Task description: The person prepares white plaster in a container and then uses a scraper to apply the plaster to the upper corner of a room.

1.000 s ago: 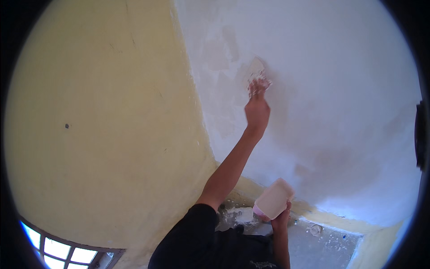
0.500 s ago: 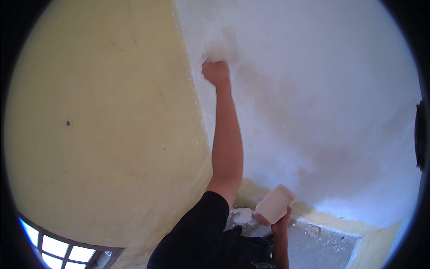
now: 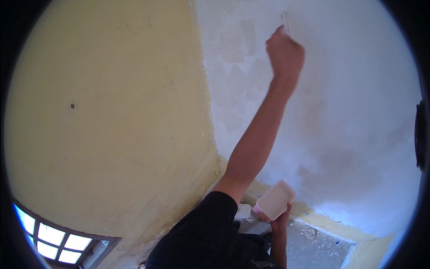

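Note:
My left hand (image 3: 286, 54) reaches up to the white-coated wall (image 3: 358, 80), closed round a thin flat scraper-like tool (image 3: 285, 21). Only the tool's narrow pale edge shows past my fingers, at the wall's surface. Lower down, my right hand (image 3: 281, 219) holds up a pale pinkish rectangular tub (image 3: 276, 200) from beneath, tilted, its broad face off-white. Whatever lies inside the tub is hard to make out. Damp-looking, greyish-beige patches (image 3: 237, 42) mark the wall left of my left hand.
A yellow wall (image 3: 125, 125) meets the white one at a corner on the left. At lower left is a barred window (image 3: 58, 242). The grey floor (image 3: 313, 251) below has white spatters and a pale round lump (image 3: 310, 232). A dark object (image 3: 420, 134) sits at the right rim.
My left hand has moved right and upward across the white wall, bringing the tool's edge into sight. My right hand and the tub have hardly moved. The view has shifted slightly.

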A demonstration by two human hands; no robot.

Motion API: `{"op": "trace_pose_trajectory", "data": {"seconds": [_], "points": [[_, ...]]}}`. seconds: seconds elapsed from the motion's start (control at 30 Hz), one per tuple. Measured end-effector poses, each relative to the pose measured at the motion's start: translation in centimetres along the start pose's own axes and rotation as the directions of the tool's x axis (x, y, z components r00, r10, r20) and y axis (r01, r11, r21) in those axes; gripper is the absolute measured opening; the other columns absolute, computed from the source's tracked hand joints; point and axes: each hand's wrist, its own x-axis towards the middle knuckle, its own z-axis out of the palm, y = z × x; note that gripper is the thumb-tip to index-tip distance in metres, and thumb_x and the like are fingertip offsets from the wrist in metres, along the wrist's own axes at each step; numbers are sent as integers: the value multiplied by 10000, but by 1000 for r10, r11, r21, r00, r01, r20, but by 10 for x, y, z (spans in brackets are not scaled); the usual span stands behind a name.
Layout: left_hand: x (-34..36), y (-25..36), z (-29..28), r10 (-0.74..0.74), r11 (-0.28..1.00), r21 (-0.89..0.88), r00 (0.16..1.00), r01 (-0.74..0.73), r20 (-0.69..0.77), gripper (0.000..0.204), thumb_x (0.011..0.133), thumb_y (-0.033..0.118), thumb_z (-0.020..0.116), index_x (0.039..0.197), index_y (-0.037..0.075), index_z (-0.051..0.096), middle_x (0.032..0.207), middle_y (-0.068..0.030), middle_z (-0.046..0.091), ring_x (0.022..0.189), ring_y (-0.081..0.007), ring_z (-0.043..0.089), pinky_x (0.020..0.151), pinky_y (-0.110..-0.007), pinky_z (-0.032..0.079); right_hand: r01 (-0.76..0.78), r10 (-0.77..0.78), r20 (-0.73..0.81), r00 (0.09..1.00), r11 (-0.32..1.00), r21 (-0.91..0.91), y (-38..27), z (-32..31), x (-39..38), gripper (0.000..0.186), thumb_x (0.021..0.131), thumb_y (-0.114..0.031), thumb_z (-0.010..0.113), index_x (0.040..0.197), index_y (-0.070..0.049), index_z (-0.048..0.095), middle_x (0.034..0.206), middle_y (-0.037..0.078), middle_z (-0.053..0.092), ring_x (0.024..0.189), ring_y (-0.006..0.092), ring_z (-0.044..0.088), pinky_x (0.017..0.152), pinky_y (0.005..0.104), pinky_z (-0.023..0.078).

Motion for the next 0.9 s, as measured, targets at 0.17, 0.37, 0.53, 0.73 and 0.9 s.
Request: {"op": "trace_pose_trajectory", "data": {"seconds": [0.17, 0.37, 0.53, 0.73, 0.9], "points": [[-18, -90, -61, 82, 994, 91, 972, -64, -219, 154, 781, -80, 491, 883, -77, 607, 764, -306, 607, 742, -483, 599, 635, -466, 463, -8, 20, -96, 995, 993, 121, -6, 16, -10, 517, 985, -407, 418, 1358, -48, 416, 1259, 117, 562, 1156, 268, 579, 974, 425, 488], [-25, -271, -93, 246, 853, 511, 943, -101, -225, 463, 856, -52, 490, 1318, -49, 503, 1271, -313, 547, 1134, -422, 565, 875, -447, 526, -58, 64, -63, 996, 994, 98, 2, 15, -14, 602, 949, -466, 468, 1401, -75, 393, 1329, 117, 542, 1210, 292, 552, 1016, 462, 463], [-142, -283, -27, 23, 879, 462, 980, -115, 200, 623, 811, -76, 501, 1421, -37, 379, 1423, -286, 434, 1266, -400, 495, 852, -431, 555, 17, -12, -109, 994, 999, 46, -8, 2, -7, 583, 950, -459, 464, 1385, -75, 412, 1304, 108, 560, 1198, 287, 559, 1012, 453, 462], [-203, -254, -77, 44, 964, 265, 988, -2, -150, 297, 866, -53, 507, 1135, -45, 634, 1048, -245, 675, 974, -361, 677, 783, -378, 552, -2, 2, -77, 997, 1000, 1, -6, 1, -4, 561, 956, -446, 447, 1376, -76, 419, 1297, 103, 565, 1192, 281, 563, 1017, 444, 458], [-101, -316, -130, -178, 884, 297, 846, 362, -503, 111, 782, -25, 510, 807, -96, 591, 731, -284, 631, 698, -436, 643, 621, -475, 485, -58, 62, -50, 997, 995, 86, 0, 22, -13, 542, 963, -427, 433, 1373, -72, 422, 1299, 107, 563, 1192, 284, 564, 1017, 445, 459]]}}
